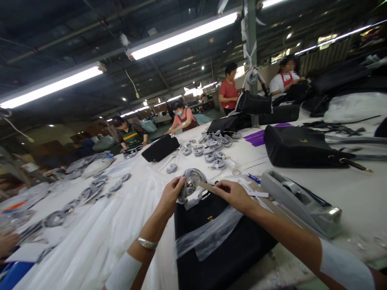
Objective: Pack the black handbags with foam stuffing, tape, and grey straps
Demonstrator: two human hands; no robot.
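My left hand [173, 193] grips a coiled strap [195, 177] in grey, clear-looking wrapping, holding it up above the table. In my right hand [231, 193] a short tan strip [208, 187] is pinched between thumb and fingers, its far end reaching the coil's right side. Beneath both hands lies a black bag [217, 249] with a small gold-coloured fitting. A translucent plastic sheet [208, 233] is draped across the bag's front. The underside of the coil is partly hidden by my left fingers.
A grey tape dispenser [298, 201] stands right of my right forearm, near a blue pen [254, 178]. Several wrapped coils [217, 155] lie beyond my hands. Another black bag [293, 147] rests at the right, white plastic sheeting [99, 233] at the left. Several people work across the table.
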